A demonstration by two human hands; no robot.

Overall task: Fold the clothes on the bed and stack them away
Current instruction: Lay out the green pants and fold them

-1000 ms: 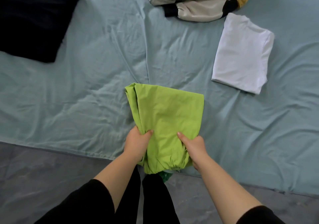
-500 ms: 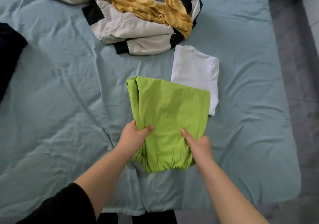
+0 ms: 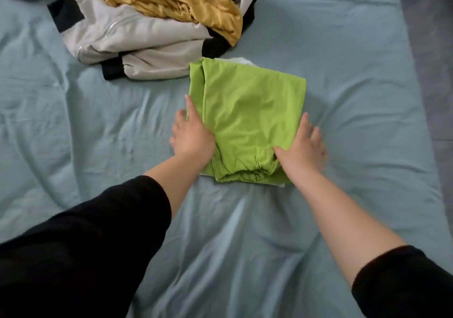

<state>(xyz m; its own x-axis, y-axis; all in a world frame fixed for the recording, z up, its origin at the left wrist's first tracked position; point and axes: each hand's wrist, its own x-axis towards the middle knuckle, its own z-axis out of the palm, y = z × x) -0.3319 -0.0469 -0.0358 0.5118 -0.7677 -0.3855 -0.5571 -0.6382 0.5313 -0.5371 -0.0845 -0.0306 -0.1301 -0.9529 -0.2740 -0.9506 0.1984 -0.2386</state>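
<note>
Bedroom: bed, blue sheet, heaped clothes.

Grey floor at the far right edge

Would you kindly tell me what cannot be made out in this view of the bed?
- White fabric: head view, nearly all covered by the green garment; only slivers show.
- Jacket and yellow garment: head view, cut off by the top edge.
- Right hand: head view, fingers motion-blurred.

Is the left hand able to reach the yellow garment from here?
Probably yes: the yellow garment lies uncovered atop the grey jacket, beyond the left hand, and nothing stands between them.
</note>
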